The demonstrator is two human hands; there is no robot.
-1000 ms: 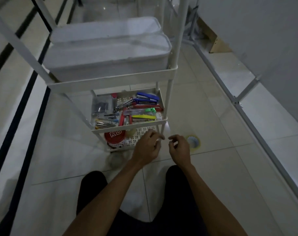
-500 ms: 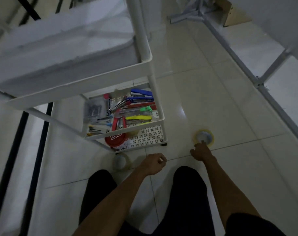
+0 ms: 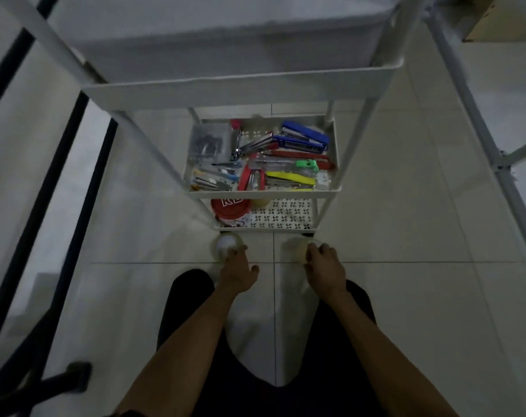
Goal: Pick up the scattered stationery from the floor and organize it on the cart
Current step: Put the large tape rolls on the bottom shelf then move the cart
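A white cart (image 3: 240, 88) stands on the tiled floor (image 3: 406, 206), and the person crouches right in front of it. The left hand (image 3: 236, 270) reaches down to a clear roll of tape (image 3: 227, 243) that lies on the floor just in front of the cart's bottom shelf. Its fingers touch the near edge of the roll, but I cannot tell if they have closed on it. The right hand (image 3: 325, 266) rests on a second, yellowish roll (image 3: 299, 249), also on the floor just in front of the cart, near its right front wheel. Those fingers curl over the roll's edge and seem to be grasping it, though the picture is dark and a bit blurry. The cart's middle shelf (image 3: 261, 194) is already full of staplers, cutters and clips. The bottom shelf (image 3: 285, 218) holds a red tin (image 3: 230, 209) on its left side, and the rest of that shelf looks bare. So the step now is picking up the two rolls. I think these may be the last things on the floor near the cart. Next, each hand needs a firm grip, then a lift and a short move forward to the bottom shelf beside the tin.
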